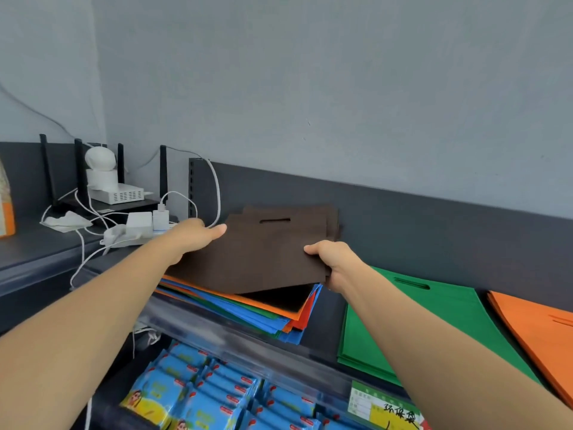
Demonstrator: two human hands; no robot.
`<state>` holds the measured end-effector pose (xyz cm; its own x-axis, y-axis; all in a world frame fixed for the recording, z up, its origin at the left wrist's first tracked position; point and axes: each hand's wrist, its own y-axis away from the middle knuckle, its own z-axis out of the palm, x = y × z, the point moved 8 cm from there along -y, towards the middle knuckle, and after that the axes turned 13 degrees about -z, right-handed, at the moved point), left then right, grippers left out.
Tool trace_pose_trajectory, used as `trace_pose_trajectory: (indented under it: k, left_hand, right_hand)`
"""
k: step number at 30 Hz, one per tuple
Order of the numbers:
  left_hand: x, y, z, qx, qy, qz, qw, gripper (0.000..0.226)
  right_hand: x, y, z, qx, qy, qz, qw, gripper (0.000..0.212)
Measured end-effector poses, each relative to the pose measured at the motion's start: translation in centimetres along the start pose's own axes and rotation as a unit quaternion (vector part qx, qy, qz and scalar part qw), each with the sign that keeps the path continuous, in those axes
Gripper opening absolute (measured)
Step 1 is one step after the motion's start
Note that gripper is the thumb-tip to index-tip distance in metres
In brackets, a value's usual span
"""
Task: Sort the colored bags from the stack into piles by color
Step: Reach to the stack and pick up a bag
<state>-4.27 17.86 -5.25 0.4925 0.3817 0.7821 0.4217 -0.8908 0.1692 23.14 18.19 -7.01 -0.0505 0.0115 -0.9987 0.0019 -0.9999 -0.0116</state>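
A flat brown bag (pixel 263 256) with a slot handle is lifted above the mixed stack of bags (pixel 273 318), whose orange, blue, green and red edges fan out on the dark shelf. My left hand (pixel 193 237) holds the brown bag's left edge, thumb on top. My right hand (pixel 333 262) grips its right edge. More brown bags (pixel 331 221) lie behind it against the back panel. A green pile (pixel 403 324) lies to the right, with an orange pile (pixel 539 330) at the far right.
At the left of the shelf stand a router with black antennas (pixel 80 178), a white camera (pixel 100 164), chargers and a power strip (pixel 142 226) with tangled white cables. Blue snack packets (pixel 214 392) fill the shelf below, beside a green price label (pixel 384 408).
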Motion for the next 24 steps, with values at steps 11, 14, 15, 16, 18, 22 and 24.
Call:
trace_pose_trajectory:
  k: [11, 14, 15, 16, 18, 22, 24]
  left_hand:
    - [-1.5, -0.5, -0.9, 0.025, 0.002, -0.052, 0.998, 0.068]
    - [-2.2, -0.8, -0.5, -0.027, 0.078, -0.073, 0.994, 0.064]
    - [-2.3, -0.8, -0.5, -0.032, 0.089, -0.071, 0.993, 0.061]
    - [-2.4, -0.8, -0.4, -0.036, 0.093, -0.07, 0.993, 0.059]
    - [-2.4, -0.5, -0.1, -0.045, 0.088, -0.075, 0.992, 0.06]
    - [-1.9, -0.4, -0.1, -0.054, 0.089, -0.065, 0.992, 0.068]
    - [-1.3, -0.5, -0.4, -0.044, 0.107, -0.049, 0.992, 0.069]
  right_hand:
    - [2.5, -0.2, 0.7, 0.022, -0.102, 0.095, 0.99, 0.013]
    - [2.6, -0.2, 0.5, 0.028, -0.057, 0.081, 0.995, 0.02]
    - [2.4, -0.3, 0.3, 0.029, -0.035, 0.065, 0.997, 0.019]
    - [2.2, -0.5, -0.1, 0.036, -0.001, 0.046, 0.998, 0.012]
    - [1.7, -0.7, -0.9, 0.067, 0.071, 0.002, 0.995, 0.011]
    - [1.2, -1.0, -1.9, 0.095, 0.149, -0.033, 0.984, 0.014]
    - [1.2, -0.9, -2.2, 0.097, 0.132, -0.024, 0.986, 0.015]
